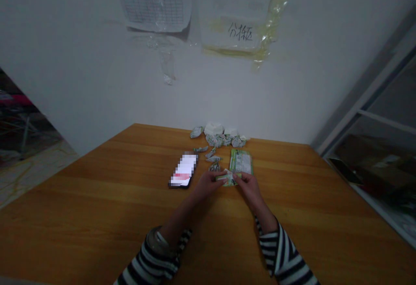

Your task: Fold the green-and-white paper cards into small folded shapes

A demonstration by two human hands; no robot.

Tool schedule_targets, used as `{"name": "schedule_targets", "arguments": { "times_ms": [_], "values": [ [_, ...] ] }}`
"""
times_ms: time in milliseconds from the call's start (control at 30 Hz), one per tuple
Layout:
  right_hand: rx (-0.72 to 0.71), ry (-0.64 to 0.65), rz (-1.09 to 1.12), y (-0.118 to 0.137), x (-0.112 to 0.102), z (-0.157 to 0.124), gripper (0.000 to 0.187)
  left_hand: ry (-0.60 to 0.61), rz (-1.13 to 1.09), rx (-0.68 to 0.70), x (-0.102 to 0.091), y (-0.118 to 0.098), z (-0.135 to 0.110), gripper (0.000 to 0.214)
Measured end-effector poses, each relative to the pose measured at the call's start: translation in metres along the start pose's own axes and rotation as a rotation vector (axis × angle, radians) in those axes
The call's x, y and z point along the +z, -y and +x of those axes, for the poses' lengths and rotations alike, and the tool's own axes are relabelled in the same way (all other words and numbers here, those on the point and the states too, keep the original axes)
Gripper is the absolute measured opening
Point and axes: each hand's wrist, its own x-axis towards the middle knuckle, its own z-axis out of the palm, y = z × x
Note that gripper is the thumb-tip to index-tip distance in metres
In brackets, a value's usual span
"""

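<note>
Both my hands meet over the middle of a wooden table [97,215] and pinch a small folded piece of green-and-white printed paper [228,177]. My left hand [208,182] grips its left end with closed fingers. My right hand [247,184] grips its right end the same way. Just behind the hands lies a flat stack of the same green printed paper [241,161]. Several small folded paper pieces [212,158] lie beyond my left hand, and a bigger heap of folded pieces [221,135] sits by the wall.
A phone [183,170] with a lit screen lies flat to the left of my hands. A white wall with taped sheets [154,3] stands behind the table. A metal shelf frame [367,116] runs along the right side.
</note>
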Motion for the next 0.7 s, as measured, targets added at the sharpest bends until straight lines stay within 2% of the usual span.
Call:
{"name": "schedule_targets", "arguments": {
  "times_ms": [133, 700],
  "values": [
    [0.003, 0.002, -0.009, -0.0005, -0.0001, -0.0004, 0.035, -0.031, -0.001, 0.006, 0.0004, -0.0005, -0.0001, 0.044],
    [0.004, 0.001, -0.01, 0.0022, 0.0011, 0.0, 0.036, -0.016, 0.017, 0.006, -0.0013, -0.0022, -0.0008, 0.045]
  ]
}}
